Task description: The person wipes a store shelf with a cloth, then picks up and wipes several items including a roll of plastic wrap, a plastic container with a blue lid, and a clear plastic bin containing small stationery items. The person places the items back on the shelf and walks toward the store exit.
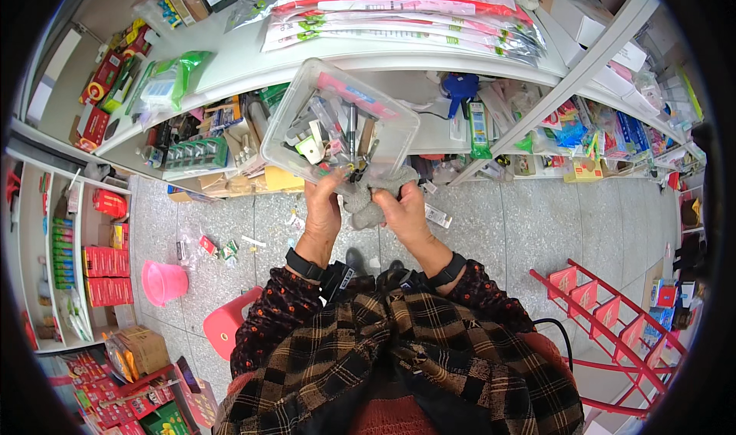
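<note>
A clear plastic bin (276,130) is tilted in front of me at the shelf edge, with markers, keys, a white-and-green item and other small things inside. My left hand (325,205) grips its near rim, thumb over the edge. My right hand (402,208) clutches a grey cloth (368,205), which lies bunched against the near right corner of the bin. Part of the cloth reaches across to my left fingers. Whether my right fingers also touch the bin is hidden by the cloth.
Stacked plastic-wrapped packages (397,21) lie on the white shelf (230,61) ahead, above lower shelves of small goods. A blue glue gun (460,90) sits at right. On the floor are a pink bucket (165,282), a pink stool (227,326), scraps and a red ladder (615,326).
</note>
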